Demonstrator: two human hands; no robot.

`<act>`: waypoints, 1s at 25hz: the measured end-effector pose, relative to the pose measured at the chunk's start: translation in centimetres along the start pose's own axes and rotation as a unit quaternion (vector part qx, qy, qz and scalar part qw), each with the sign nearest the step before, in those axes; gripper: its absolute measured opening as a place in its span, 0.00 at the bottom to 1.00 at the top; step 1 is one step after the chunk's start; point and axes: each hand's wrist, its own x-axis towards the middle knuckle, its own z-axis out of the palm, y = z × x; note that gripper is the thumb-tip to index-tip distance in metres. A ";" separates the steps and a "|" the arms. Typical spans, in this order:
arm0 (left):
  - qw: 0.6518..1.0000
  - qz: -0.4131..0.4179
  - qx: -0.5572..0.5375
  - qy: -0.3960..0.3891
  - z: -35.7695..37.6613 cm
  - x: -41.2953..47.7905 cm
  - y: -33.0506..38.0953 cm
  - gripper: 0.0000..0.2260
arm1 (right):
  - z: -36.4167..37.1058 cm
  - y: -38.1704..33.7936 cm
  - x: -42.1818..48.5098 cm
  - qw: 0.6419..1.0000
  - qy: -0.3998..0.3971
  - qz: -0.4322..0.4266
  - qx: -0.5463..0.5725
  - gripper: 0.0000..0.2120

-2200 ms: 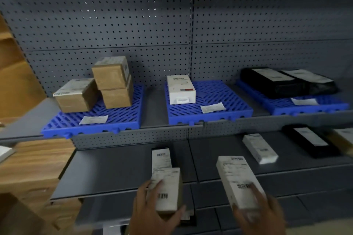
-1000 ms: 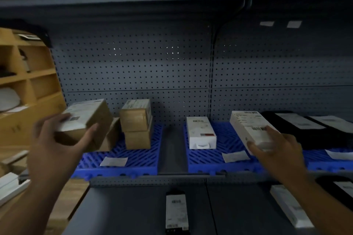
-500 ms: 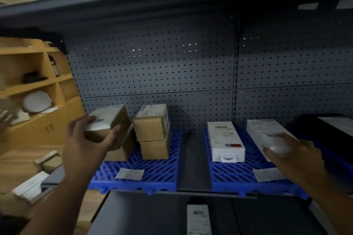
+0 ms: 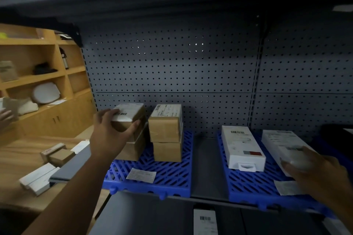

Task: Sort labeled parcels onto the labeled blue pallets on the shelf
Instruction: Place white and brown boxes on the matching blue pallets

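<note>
Two parcels landing: brown parcel (image 4: 131, 116) atop the stack on left pallet (image 4: 168, 177), white parcel (image 4: 282, 145) on middle pallet (image 4: 248, 183).
Hands: left hand (image 4: 108, 135) grips brown parcel; right hand (image 4: 313, 173) clasps white parcel.
Next: square both, release.

Stockroom: pegboard shelving (image 4: 172, 74), blue pallets (image 4: 168, 175), parcels (image 4: 165, 122).

Four brown parcels (image 4: 165, 129), two white parcels (image 4: 242, 147) and two paper labels (image 4: 141, 175) sit on two blue pallets (image 4: 172, 183).
</note>
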 end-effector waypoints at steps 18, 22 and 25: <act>0.999 0.023 -0.023 -0.028 2.9 0.5 -3.1 0.49 | -1.1 -2.5 -2.6 0.998 0.024 -0.049 0.016 0.42; 0.999 0.023 -0.010 -0.041 3.2 0.5 -3.1 0.50 | -1.0 -2.6 -2.1 0.998 0.025 -0.049 0.011 0.42; 0.999 0.022 -0.010 -0.040 3.2 0.2 -2.9 0.51 | -0.8 -2.6 -1.9 0.999 0.031 -0.037 0.000 0.44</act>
